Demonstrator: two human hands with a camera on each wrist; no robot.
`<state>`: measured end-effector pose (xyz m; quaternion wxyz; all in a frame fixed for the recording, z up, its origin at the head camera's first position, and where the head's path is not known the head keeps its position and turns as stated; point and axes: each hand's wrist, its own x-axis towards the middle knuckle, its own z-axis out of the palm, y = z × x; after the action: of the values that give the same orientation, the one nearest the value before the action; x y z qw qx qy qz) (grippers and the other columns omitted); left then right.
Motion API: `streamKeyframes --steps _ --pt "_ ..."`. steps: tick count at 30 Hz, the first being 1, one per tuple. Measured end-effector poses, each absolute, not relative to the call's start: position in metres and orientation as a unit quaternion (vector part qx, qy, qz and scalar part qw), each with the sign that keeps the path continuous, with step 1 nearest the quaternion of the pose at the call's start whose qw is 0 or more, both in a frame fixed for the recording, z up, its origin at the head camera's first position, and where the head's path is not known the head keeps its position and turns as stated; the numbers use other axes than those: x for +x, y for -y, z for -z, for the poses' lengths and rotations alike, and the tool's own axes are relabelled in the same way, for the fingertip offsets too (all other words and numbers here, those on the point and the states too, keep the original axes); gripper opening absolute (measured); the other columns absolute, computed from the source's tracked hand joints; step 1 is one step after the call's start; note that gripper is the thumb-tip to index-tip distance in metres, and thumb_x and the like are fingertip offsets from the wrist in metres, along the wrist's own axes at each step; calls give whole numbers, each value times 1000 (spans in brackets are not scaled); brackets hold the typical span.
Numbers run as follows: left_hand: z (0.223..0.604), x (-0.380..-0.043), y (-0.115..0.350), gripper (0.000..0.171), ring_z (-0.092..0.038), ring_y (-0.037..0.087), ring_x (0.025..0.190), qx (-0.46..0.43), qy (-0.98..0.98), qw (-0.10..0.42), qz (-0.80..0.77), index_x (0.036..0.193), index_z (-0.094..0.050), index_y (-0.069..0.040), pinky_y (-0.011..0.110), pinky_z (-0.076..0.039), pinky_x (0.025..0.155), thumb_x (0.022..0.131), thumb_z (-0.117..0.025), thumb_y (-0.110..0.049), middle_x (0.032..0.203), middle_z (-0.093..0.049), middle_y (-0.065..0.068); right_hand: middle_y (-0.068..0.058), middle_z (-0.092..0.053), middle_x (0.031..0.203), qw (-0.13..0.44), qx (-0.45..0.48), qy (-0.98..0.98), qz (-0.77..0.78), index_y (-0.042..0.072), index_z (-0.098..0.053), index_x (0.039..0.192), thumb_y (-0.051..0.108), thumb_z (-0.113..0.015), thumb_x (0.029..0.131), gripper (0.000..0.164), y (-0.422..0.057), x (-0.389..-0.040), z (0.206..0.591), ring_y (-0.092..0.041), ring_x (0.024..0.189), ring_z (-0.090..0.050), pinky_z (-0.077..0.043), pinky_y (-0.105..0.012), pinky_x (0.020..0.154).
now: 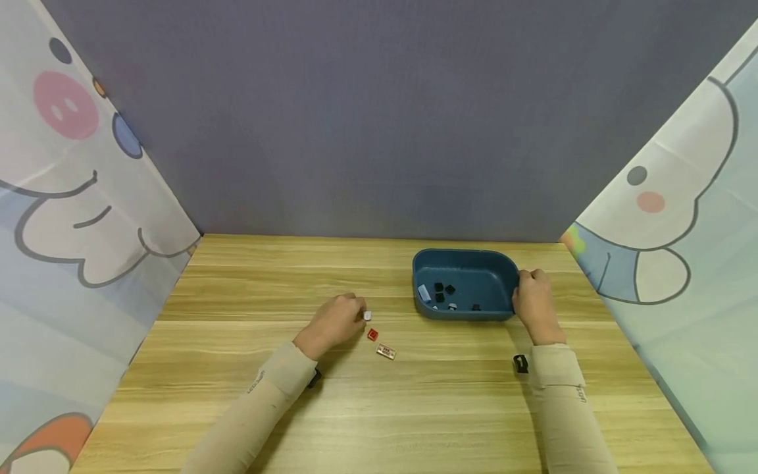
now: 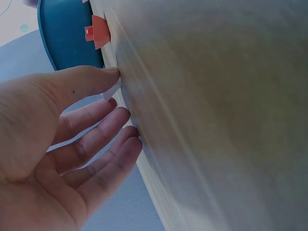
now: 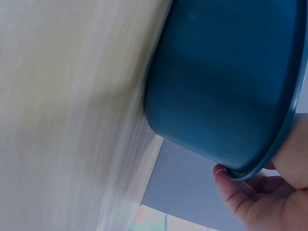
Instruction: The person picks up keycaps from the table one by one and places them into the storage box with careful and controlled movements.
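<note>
Counter [image 1: 450,408], light wood grain, lower half of the head view. Left hand [image 1: 336,324], centre of frame: thumb and forefinger closed in a pinch on one small white piece [image 1: 367,316], low at the counter. Right hand [image 1: 533,303], right of centre: gripping the right end of the bin's rim. Step in hand, as judged: picking up the white piece while the bin is steadied; the next move seems to call for a secure pinch and a lift clear of the bin wall. Bin [image 1: 464,315], blue, open-topped, right of centre. Contents: one pale bar [image 1: 424,293] at its left end; several small black pieces [image 1: 439,297]; light-coloured bits along the near wall, partly hidden. Outside it, mid-frame: one red piece [image 1: 372,334]; one printed beige piece [image 1: 386,351], lower right of the red.
</note>
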<state>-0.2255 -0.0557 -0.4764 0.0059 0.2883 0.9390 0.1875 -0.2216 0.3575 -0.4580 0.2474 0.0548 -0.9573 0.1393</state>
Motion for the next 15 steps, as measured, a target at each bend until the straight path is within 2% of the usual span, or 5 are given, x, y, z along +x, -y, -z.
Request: streamKeyframes --steps 15 --pt "477 -226 55 6 -60 14 73 283 -941 0 -184 92 -73 -10 30 -52 64 89 -76 -13 84 -62 1 -39 -52 91 252 55 956 -142 -27 -58 102 -17 -55 79 26 -358 -221 459 -55 85 -52 -46 -62 75"
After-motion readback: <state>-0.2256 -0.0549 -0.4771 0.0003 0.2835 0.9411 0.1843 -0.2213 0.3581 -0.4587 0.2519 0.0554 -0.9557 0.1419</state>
